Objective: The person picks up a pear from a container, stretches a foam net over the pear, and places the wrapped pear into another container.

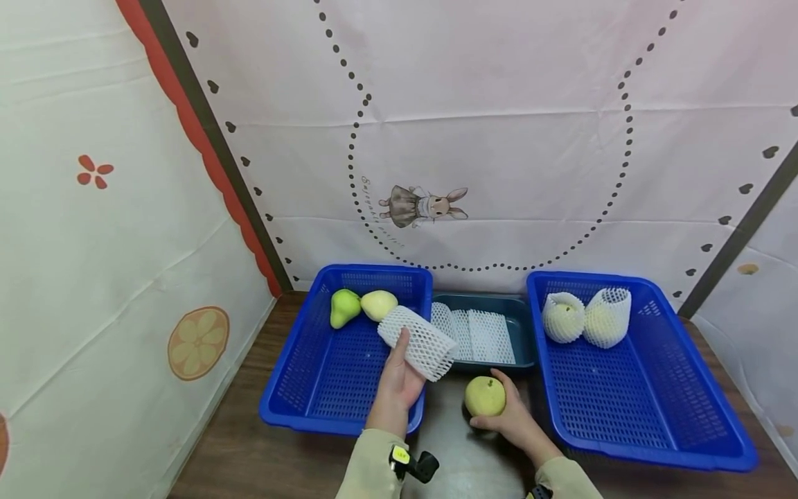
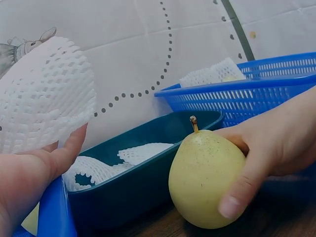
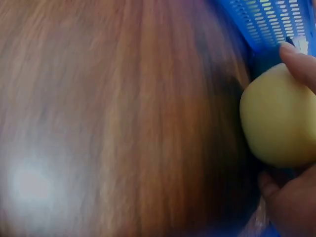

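Ahead of the left hand [image 1: 399,381] and right hand [image 1: 514,419] hangs a pale cloth [image 1: 499,69], its cursive lettering [image 1: 369,208] too small for me to read; below it stand a blue basket [image 1: 293,360] left of them, a second basket [image 1: 661,402] to their right, and a dark green tray [image 1: 522,333] ahead, between. The left pinches a white foam net [image 1: 427,350]; the right is clamped round a yellow-green pear [image 1: 484,396]. A yellow label [image 1: 401,454] behind the left hand is illegible.

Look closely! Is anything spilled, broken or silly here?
Yes, one silly thing: the printed rabbit on the cloth lies sideways in the head view, though you'd expect such a picture to stand upright. I see nothing spilled, and the pear in the right hand shows no obvious damage.
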